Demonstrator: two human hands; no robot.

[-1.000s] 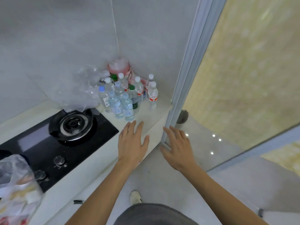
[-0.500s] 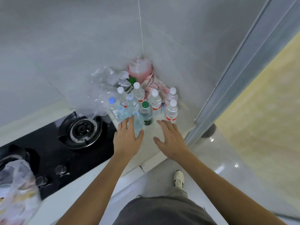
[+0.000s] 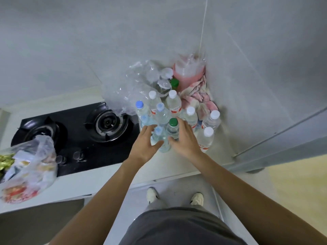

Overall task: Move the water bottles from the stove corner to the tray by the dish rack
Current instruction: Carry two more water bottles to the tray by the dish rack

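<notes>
Reaching into the stove corner with both hands: my left hand [image 3: 145, 142] and right hand [image 3: 184, 138] flank the nearest blue-cap bottle [image 3: 160, 138], which stands upright at the front of the cluster on the bench [image 3: 178, 165]. Left grip: fingers loosely spread, thumb touching the bottle's side, not yet curled round it, so I log it as open. Right grip: fingers extended toward the green-cap bottle [image 3: 173, 127], thumb near the blue-cap bottle's base, also open; I cannot tell whether the fingertips touch the green-cap one. Bottles [image 3: 172, 103] all sit upright, packed close together in the corner where the two grey walls meet: white caps toward the back and right, blue caps to the left, a second green cap [image 3: 174, 82] farther back. Behind them a pink container [image 3: 187, 75] leans into the corner, with a pink-and-white cloth [image 3: 198, 98] bunched beside it. Clear crumpled plastic [image 3: 127, 89] lies left of the cluster, touching the bottles and overhanging the edge of the stove [image 3: 79, 138]. Right burner [image 3: 107, 123] is just beside the cluster. A plastic bag [image 3: 30, 167] of packets rests on the stove's left front. My shoes [image 3: 152, 194] show on the floor below.
</notes>
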